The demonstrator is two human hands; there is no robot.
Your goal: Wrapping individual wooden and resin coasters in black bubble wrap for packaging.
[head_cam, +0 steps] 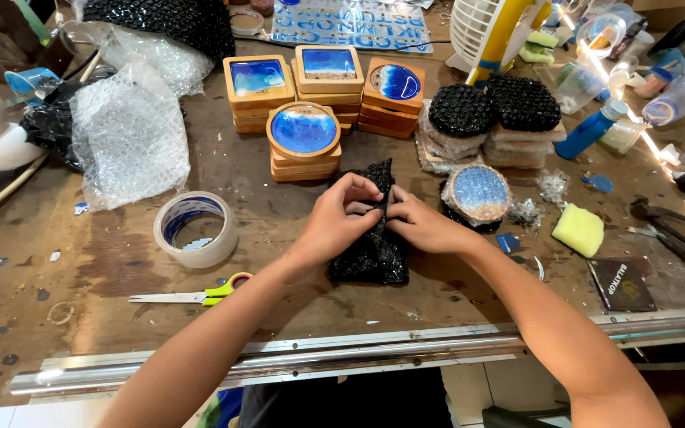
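Metal rail (279, 361) nearest; both hands, left (334, 222) and right (422, 226), pinching black bubble wrap (370, 246) on the surface (120, 261); best folded tight, edges held flat.

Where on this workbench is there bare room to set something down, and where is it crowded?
Bare wood lies left of the tape roll and scissors, and along the near edge by the metal rail. Crowded: the coaster stacks, bottles, and around both hands on the black bubble wrap.
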